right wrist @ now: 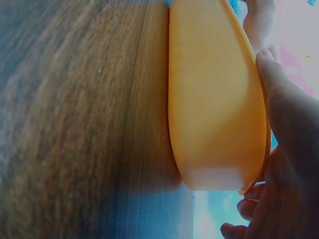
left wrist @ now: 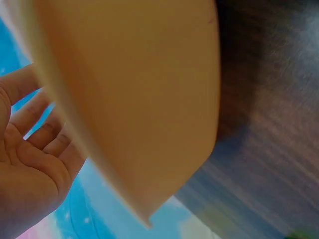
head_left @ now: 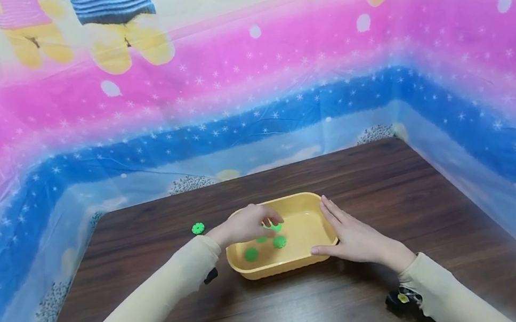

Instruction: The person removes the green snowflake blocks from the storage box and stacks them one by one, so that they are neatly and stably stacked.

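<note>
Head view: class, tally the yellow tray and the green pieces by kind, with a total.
Yellow tray: 1
Green piece on the table: 1
Green pieces in or over the tray: 4 visible; left hand may hide more
Total: 6 visible

The tub below the frame's centre looks to me like smooth plastic with a soft sheen, and the discs look plastic too. My sleeves are matt cloth; the table is wood-grained, glossy at bottom centre, and the backdrop across the top looks like creased fabric.
</note>
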Available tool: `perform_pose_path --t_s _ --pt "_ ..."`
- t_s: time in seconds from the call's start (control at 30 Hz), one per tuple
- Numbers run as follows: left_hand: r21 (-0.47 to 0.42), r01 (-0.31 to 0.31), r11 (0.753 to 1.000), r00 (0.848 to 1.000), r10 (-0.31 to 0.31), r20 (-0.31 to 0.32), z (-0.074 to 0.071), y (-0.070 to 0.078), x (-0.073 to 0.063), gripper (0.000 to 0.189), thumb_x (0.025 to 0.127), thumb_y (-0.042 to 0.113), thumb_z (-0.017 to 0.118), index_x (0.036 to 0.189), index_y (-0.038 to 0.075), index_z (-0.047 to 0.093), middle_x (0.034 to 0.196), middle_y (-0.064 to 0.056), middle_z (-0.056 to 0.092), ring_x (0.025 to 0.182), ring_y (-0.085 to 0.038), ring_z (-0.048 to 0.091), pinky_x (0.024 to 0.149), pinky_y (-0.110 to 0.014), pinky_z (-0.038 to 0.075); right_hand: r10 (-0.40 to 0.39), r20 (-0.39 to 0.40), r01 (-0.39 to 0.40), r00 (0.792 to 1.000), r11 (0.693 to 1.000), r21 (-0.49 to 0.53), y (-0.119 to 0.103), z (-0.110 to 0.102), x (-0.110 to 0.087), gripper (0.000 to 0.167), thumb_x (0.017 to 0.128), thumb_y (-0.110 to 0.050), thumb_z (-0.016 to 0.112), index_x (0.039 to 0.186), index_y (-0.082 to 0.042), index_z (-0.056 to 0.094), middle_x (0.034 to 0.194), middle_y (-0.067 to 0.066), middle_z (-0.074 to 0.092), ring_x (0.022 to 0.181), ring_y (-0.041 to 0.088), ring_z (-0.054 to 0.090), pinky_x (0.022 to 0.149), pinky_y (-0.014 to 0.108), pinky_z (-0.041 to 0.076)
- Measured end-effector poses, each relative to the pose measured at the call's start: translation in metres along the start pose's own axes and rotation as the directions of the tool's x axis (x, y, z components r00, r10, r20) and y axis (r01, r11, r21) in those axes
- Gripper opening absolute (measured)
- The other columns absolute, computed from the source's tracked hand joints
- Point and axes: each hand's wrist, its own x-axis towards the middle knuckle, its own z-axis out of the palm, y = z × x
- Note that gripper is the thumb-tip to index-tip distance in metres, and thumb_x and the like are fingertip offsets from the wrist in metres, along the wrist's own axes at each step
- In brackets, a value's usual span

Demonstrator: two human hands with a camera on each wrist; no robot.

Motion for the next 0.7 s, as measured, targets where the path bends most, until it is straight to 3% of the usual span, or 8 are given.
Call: perform_pose_path --t_s 0.27,0.47,0.7 --pt "0.037 0.007 0.999 0.997 -0.010 0.074 0.020 -0.004 0.002 0.031 0.092 0.010 0.073 0.123 0.008 0.072 0.120 -0.005 0.071 0.099 -0.017 0.067 0.085 -0.028 0.054 -0.004 0.004 0.004 1.000 1.000 -0.003 0.000 -0.002 0.000 0.117 0.086 -0.082 0.049 0.161 -0.002 0.009 0.168 0.012 -0.003 0.151 0.033 0.018 0.113 0.053 0.035" --pt "0.078 -0.024 0.997 0.997 0.018 0.072 0.026 -0.004 0.003 0.033 0.089 0.010 0.078 0.121 0.006 0.072 0.116 -0.007 0.069 0.093 -0.018 0.067 0.081 -0.026 0.054 -0.007 0.006 0.007 1.000 1.000 -0.003 0.000 -0.001 0.000 0.116 0.086 -0.082 0.049 0.161 -0.003 0.009 0.168 0.011 -0.003 0.151 0.033 0.018 0.113 0.052 0.035" --pt "0.116 -0.012 0.993 0.997 0.003 0.080 0.031 -0.007 0.004 0.034 0.090 0.015 0.078 0.122 0.009 0.072 0.113 -0.003 0.063 0.092 -0.014 0.062 0.079 -0.023 0.052 -0.008 0.005 0.008 1.000 1.000 -0.002 0.000 -0.001 -0.001 0.116 0.086 -0.081 0.050 0.161 -0.003 0.008 0.169 0.011 -0.003 0.151 0.033 0.018 0.113 0.052 0.035"
